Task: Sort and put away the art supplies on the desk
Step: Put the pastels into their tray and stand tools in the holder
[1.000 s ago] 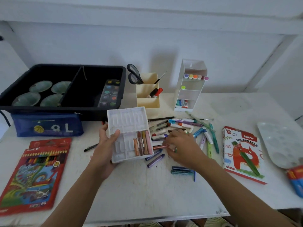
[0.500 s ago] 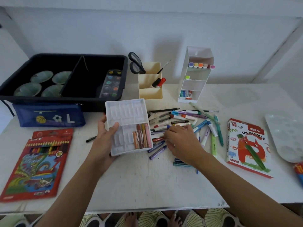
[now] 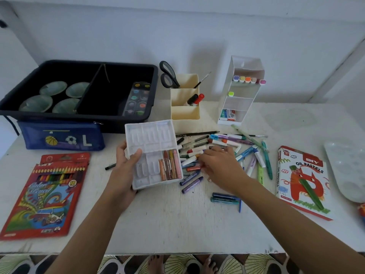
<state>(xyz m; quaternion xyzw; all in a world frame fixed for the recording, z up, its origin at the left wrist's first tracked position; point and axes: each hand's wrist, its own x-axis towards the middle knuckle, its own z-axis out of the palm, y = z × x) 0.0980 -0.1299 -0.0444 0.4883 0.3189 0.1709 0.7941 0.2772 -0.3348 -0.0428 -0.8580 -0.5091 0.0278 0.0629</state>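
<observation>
My left hand grips the left edge of a white plastic pastel tray, thumb over its rim, tilting it above the desk. Several oil pastels lie in the tray's lower right slots. My right hand reaches into a pile of pastels, pens and markers just right of the tray, fingers curled at an orange pastel; the fingertips are hidden. Two purple pastels lie below the pile.
A black bin with bowls and a watercolour set sits at the back left, a blue pencil case before it. A cream holder, white organiser, colour pencil box, oil pastels box and palette surround the pile.
My right hand has shifted slightly left and down within the pile toward the orange pastel. The tray stays in my left hand. The camera has tilted downward.
</observation>
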